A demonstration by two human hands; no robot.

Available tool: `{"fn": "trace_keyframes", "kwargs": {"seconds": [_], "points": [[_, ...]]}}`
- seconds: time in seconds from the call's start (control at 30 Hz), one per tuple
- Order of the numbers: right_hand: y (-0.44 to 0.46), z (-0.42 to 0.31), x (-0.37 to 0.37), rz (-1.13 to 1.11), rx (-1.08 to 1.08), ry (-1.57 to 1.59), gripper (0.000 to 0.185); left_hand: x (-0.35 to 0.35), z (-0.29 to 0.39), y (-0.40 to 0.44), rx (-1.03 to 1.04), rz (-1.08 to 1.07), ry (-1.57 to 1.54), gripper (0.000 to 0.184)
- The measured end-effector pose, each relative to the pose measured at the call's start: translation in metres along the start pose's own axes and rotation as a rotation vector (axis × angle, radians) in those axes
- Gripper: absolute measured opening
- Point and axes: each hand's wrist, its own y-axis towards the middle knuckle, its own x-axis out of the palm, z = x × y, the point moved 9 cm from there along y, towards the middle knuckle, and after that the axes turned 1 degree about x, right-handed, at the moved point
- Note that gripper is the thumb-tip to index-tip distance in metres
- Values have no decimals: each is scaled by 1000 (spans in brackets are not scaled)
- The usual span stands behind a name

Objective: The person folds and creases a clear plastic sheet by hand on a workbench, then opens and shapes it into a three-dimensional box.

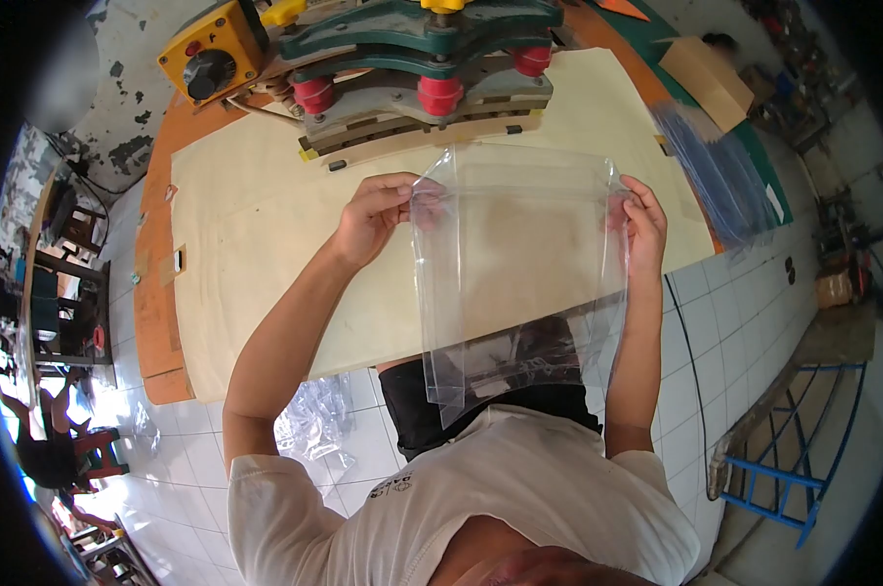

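Note:
A clear plastic bag with creased side folds hangs between my two hands, over the near edge of the paper-covered table. My left hand pinches its upper left edge between thumb and fingers. At the upper right edge, my right hand grips the plastic, with some fingertips showing through the film. Beyond the bag stands a green and grey press machine with red cylindrical parts. The lower end of the bag hangs in front of my dark shorts.
A yellow control box with a black knob sits at the back left. To the right are a stack of clear plastic sheets and a cardboard box. Crumpled plastic and a blue metal rack are on the floor. A black cable crosses the tiles.

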Motion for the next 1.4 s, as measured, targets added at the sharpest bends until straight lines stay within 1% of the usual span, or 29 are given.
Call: {"fn": "trace_keyframes", "kwargs": {"seconds": [0.47, 0.63, 0.83, 1.4], "points": [[1, 2, -4, -11, -18, 5, 40, 3, -2, 0, 4, -41, 76, 48], [0, 2, -4, 22, -7, -2, 40, 9, 0, 0, 25, -72, 93, 52], [1, 3, -4, 2, -3, 2, 40, 11, -1, 0, 13, -74, 118, 57], [-1, 0, 1, 25, 3, 18, 40, 12, -2, -2, -1, -85, 110, 56]]}}
